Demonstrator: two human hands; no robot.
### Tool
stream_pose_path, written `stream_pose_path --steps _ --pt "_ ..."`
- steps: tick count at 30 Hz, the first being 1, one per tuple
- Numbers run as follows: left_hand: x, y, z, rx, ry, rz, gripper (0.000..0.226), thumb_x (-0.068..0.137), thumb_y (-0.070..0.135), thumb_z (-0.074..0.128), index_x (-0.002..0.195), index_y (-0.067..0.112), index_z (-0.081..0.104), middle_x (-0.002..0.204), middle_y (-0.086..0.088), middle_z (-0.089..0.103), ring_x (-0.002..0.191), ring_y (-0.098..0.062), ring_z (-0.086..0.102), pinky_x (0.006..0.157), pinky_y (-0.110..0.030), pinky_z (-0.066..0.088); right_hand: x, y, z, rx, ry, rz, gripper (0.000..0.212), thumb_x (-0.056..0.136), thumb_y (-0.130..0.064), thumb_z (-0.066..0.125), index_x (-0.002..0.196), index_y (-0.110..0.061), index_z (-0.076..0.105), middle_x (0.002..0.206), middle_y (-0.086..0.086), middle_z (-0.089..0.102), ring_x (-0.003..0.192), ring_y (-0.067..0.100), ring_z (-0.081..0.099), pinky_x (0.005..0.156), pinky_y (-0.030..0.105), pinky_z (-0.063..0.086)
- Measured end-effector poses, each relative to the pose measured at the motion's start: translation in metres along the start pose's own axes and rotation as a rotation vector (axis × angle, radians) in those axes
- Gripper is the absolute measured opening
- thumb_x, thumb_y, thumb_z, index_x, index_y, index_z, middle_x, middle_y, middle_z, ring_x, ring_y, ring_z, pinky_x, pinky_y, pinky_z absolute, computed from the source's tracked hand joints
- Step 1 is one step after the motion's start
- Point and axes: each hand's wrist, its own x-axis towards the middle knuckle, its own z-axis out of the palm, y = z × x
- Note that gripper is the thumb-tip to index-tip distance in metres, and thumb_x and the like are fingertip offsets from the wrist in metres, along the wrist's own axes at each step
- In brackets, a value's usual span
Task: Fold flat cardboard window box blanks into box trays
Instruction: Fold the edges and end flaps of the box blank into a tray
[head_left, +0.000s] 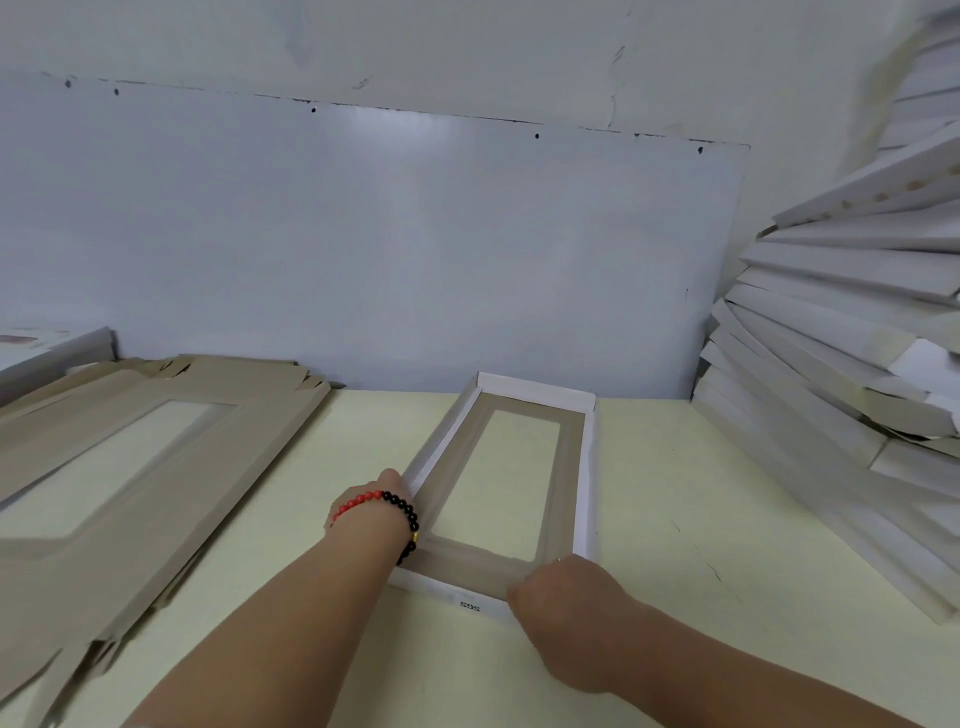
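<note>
A cardboard window box tray (585, 467) stands on the pale yellow table (691, 519), its white walls raised around a brown floor with a rectangular window. My left hand (387, 486), a red and black bead bracelet on its wrist, is bent down against the outside of the tray's left wall near the near-left corner; its fingers are hidden. My right hand (563, 592) grips the near-right corner, fingers curled over the near wall.
A stack of flat brown window blanks (156, 467) lies on the left of the table. A tall leaning pile of folded white trays (831, 374) fills the right side. A grey wall panel (415, 260) stands just behind the table.
</note>
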Motion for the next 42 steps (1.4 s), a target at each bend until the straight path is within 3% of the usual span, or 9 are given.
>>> stream_pose_path --steps 3,8,14,18,21,24,29,34,42 --pt "-0.007 0.001 0.006 -0.008 0.044 0.017 0.032 0.087 0.01 0.045 0.113 0.016 0.026 0.078 -0.004 0.046 0.064 -0.018 0.047 0.056 -0.03 0.041 0.001 -0.002 0.0 -0.023 0.007 -0.007 0.013 0.088 -0.003 0.049 0.089 -0.016 0.048 0.1 0.013 0.063 0.085 0.033 0.06 0.068 0.033 0.036" --pt "-0.008 0.007 -0.007 0.159 -0.11 0.017 0.016 0.095 0.016 0.052 0.104 0.006 0.061 0.075 -0.001 0.045 0.072 -0.016 0.048 0.08 -0.03 0.049 0.002 -0.003 0.001 -0.03 0.021 -0.017 0.013 0.088 -0.004 0.05 0.088 -0.016 0.048 0.099 0.012 0.062 0.088 0.031 0.061 0.068 0.033 0.036" --pt "-0.005 0.012 -0.005 0.207 -0.134 0.013 0.012 0.092 0.015 0.053 0.1 0.008 0.06 0.083 -0.004 0.057 0.071 -0.018 0.057 0.075 -0.028 0.047 0.002 -0.002 0.001 -0.021 0.028 -0.023 0.013 0.087 -0.003 0.051 0.087 -0.016 0.048 0.098 0.012 0.063 0.085 0.03 0.061 0.068 0.033 0.035" --pt "-0.008 0.011 -0.002 0.178 -0.029 -0.042 0.026 0.086 0.011 0.056 0.065 0.01 0.041 0.067 0.001 0.045 0.053 -0.012 0.042 0.064 -0.024 0.042 0.001 -0.002 0.0 -0.005 0.035 -0.025 0.012 0.088 -0.003 0.05 0.086 -0.015 0.05 0.098 0.012 0.063 0.088 0.031 0.061 0.069 0.033 0.036" --pt "-0.014 0.012 -0.001 0.158 -0.008 -0.035 0.027 0.086 0.01 0.056 0.064 0.011 0.04 0.066 0.001 0.045 0.054 -0.012 0.045 0.065 -0.023 0.044 0.002 -0.002 0.0 0.002 0.033 -0.026 0.015 0.087 -0.002 0.051 0.08 -0.015 0.048 0.09 0.01 0.061 0.083 0.031 0.059 0.064 0.031 0.034" --pt "-0.018 0.015 0.001 0.195 -0.025 -0.029 0.027 0.085 0.013 0.059 0.064 0.011 0.042 0.067 0.002 0.047 0.065 -0.015 0.054 0.071 -0.025 0.051 0.004 -0.002 0.003 -0.004 0.048 -0.029 0.03 0.086 0.0 0.051 0.066 -0.016 0.034 0.067 0.004 0.039 0.065 0.028 0.044 0.051 0.026 0.022" --pt "-0.011 0.012 -0.008 0.177 -0.089 -0.053 0.018 0.088 0.013 0.055 0.073 0.012 0.045 0.07 0.001 0.046 0.06 -0.012 0.046 0.066 -0.024 0.044 0.004 -0.003 0.005 0.01 0.086 -0.03 0.033 0.085 0.0 0.051 0.063 -0.016 0.032 0.062 0.002 0.035 0.052 0.017 0.03 0.05 0.025 0.019" --pt "-0.017 0.015 -0.003 0.117 -0.054 -0.089 0.021 0.083 0.013 0.055 0.064 0.014 0.046 0.064 0.003 0.048 0.05 -0.01 0.044 0.046 -0.022 0.036 0.006 -0.004 0.009 0.004 0.101 -0.02 0.032 0.085 -0.001 0.051 0.064 -0.017 0.034 0.062 0.002 0.036 0.051 0.018 0.031 0.05 0.026 0.018" --pt "-0.021 0.017 -0.001 0.042 -0.014 -0.086 0.016 0.083 0.013 0.053 0.068 0.013 0.048 0.069 0.002 0.052 0.069 -0.015 0.058 0.073 -0.024 0.053 0.007 -0.003 0.011 0.023 0.122 -0.027 0.032 0.084 0.0 0.049 0.062 -0.016 0.033 0.061 0.003 0.035 0.05 0.017 0.031 0.05 0.027 0.016"
